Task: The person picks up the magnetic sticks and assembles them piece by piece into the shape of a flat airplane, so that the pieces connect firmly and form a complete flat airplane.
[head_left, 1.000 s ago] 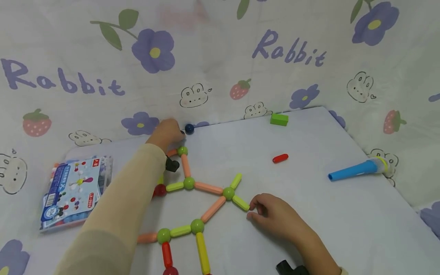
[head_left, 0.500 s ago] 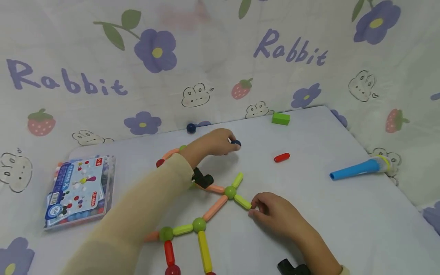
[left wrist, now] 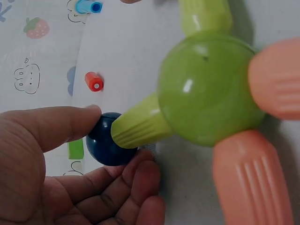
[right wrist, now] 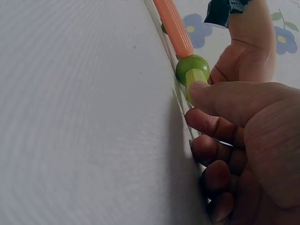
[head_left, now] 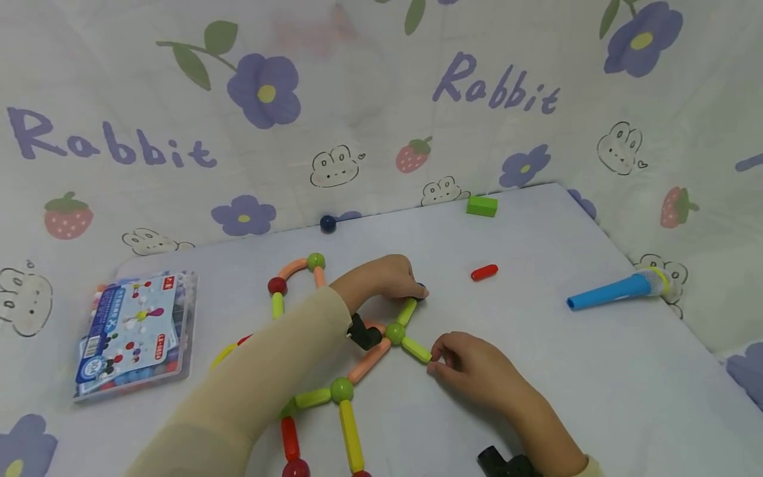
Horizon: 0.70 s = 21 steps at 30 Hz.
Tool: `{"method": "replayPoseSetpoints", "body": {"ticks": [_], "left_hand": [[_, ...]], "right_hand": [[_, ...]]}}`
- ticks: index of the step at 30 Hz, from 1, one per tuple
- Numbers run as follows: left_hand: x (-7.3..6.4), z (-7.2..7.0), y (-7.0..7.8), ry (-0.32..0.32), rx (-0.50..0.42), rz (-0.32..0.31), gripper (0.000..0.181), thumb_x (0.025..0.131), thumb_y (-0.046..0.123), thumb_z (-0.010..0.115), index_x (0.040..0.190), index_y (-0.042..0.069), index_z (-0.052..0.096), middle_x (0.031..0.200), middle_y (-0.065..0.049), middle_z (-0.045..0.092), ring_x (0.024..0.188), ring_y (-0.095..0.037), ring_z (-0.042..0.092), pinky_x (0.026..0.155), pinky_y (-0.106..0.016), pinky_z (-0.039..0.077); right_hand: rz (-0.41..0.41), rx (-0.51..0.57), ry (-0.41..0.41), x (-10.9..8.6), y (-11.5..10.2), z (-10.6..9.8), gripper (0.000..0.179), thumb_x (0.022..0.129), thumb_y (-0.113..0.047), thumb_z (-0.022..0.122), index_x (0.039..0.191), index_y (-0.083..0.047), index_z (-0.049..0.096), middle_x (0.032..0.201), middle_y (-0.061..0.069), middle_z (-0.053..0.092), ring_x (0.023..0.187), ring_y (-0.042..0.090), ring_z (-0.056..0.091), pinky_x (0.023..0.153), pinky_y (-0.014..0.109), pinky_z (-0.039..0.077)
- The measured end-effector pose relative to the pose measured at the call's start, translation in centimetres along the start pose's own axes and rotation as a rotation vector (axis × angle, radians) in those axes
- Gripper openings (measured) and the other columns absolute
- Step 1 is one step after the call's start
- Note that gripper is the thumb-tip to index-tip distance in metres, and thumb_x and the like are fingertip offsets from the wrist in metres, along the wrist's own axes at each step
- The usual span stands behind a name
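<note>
My left hand point(head_left: 381, 278) pinches a dark blue ball point(left wrist: 101, 147) between thumb and fingers. In the left wrist view the ball touches the end of a yellow-green rod point(left wrist: 140, 124), which sticks out from a shiny green ball point(left wrist: 206, 89). Orange rods point(left wrist: 253, 178) join that same green ball. My right hand point(head_left: 479, 371) pinches the tip of a second yellow-green rod point(head_left: 416, 350) on it; the right wrist view shows the thumb point(right wrist: 211, 96) lying over this rod. My left forearm covers part of the linked balls and rods.
At left lies a clear box point(head_left: 134, 334) of building pieces. Along the back are a dark blue ball point(head_left: 328, 224) and a green block point(head_left: 481, 206). A short red rod point(head_left: 484, 272) and a blue toy microphone point(head_left: 614, 291) lie to the right.
My left hand has come from the far left back to the right, then down toward me, bringing the dark blue ball to the rod's end. The right hand has stayed put.
</note>
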<state>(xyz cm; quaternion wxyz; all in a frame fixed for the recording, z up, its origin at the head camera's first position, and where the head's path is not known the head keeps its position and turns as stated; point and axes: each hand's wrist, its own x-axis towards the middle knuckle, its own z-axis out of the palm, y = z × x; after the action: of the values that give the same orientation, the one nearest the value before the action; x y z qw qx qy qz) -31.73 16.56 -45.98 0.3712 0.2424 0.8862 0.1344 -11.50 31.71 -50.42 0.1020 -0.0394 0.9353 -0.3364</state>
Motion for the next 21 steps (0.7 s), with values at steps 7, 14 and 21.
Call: {"method": "replayPoseSetpoints", "body": {"ticks": [7,14,21], "left_hand": [[0.1,0.2,0.0,-0.009,-0.018,-0.024,0.043,0.105,0.046,0.071,0.082,0.010,0.068,0.071,-0.001,0.059,0.064,-0.013,0.053,0.060,-0.025,0.043],[-0.6,-1.1,-1.3,0.065,-0.012,0.029,0.056,0.108,0.055,0.062,0.129,0.004,0.073,0.103,-0.005,0.075,0.094,-0.018,0.068,0.085,-0.032,0.055],[0.1,-6.9,-6.5,0.446,-0.011,-0.125,0.052,0.110,0.044,0.057,0.140,0.002,0.066,0.139,-0.015,0.068,0.124,-0.032,0.065,0.107,-0.048,0.055]], "right_hand": [[-0.016,0.016,-0.006,0.0,0.1,-0.1,0.011,0.099,-0.028,0.082,0.101,-0.025,0.071,0.079,-0.008,0.055,0.071,0.007,0.050,0.066,0.028,0.043],[0.000,0.011,-0.019,0.2,0.2,-0.1,0.010,0.099,-0.028,0.081,0.102,-0.025,0.072,0.079,-0.008,0.056,0.072,0.008,0.051,0.066,0.027,0.044],[0.028,0.061,-0.049,-0.1,0.5,-0.3,0.011,0.099,-0.024,0.081,0.106,-0.023,0.073,0.083,-0.006,0.058,0.078,0.012,0.054,0.069,0.028,0.046]]}}
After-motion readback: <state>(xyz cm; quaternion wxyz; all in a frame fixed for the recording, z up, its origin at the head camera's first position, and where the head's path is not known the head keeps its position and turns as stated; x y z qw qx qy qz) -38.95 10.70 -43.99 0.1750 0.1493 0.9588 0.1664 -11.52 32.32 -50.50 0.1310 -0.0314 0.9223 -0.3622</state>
